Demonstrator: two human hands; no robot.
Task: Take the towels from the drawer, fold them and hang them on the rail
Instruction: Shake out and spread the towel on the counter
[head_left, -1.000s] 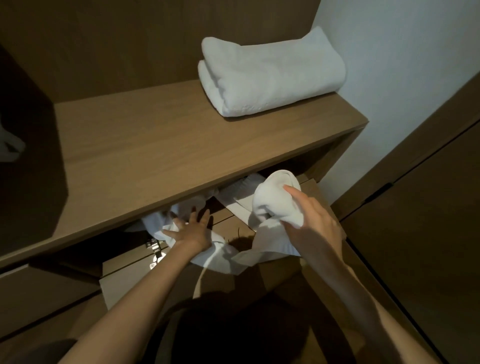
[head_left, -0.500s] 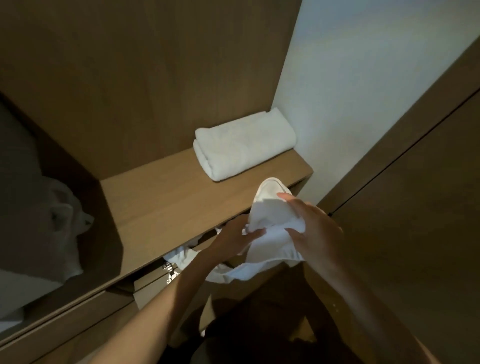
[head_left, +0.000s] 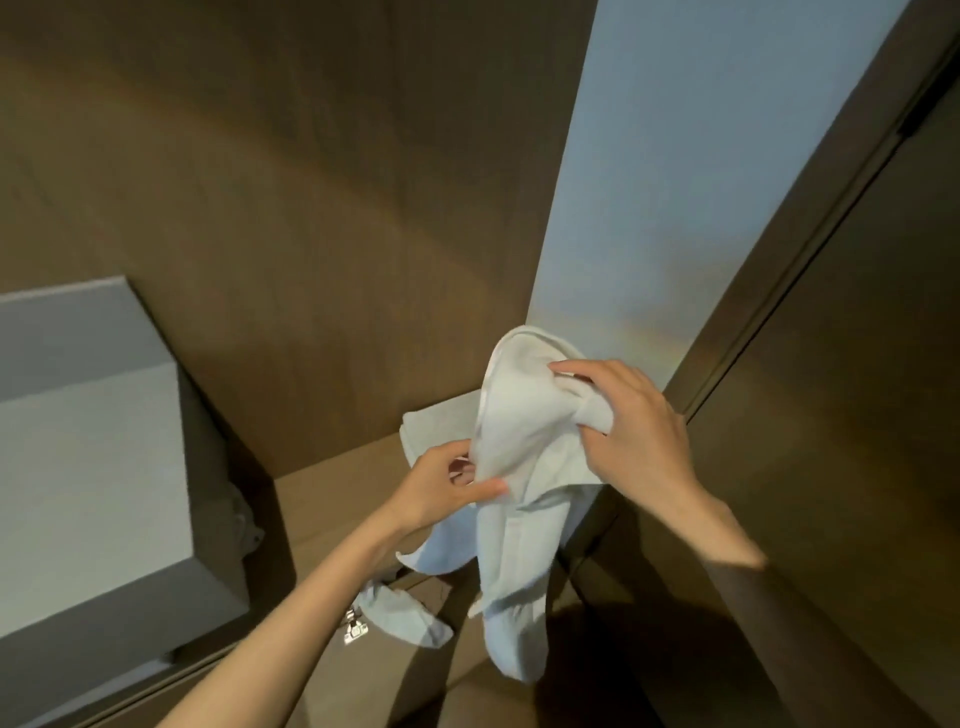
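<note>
The limp white cloth towel (head_left: 519, 431) hangs at centre right of the frame. Its bunched top is clamped in the curled fingers of the right hand (head_left: 631, 423), and its left edge is pinched between the thumb and fingers of the left hand (head_left: 441, 486). Both forearms reach up from the lower edge. Behind it a folded white towel (head_left: 428, 423) lies on the brown wooden shelf (head_left: 332, 499). Another white cloth (head_left: 408, 618) trails lower down, beside a small metal hinge (head_left: 356, 630).

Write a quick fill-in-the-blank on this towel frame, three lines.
1. The white towel is held up by ____ hands.
2. The right hand grips it ____ than the left hand does.
3. Behind it, a folded towel lies on the wooden ____.
Missing words: both; higher; shelf.
</note>
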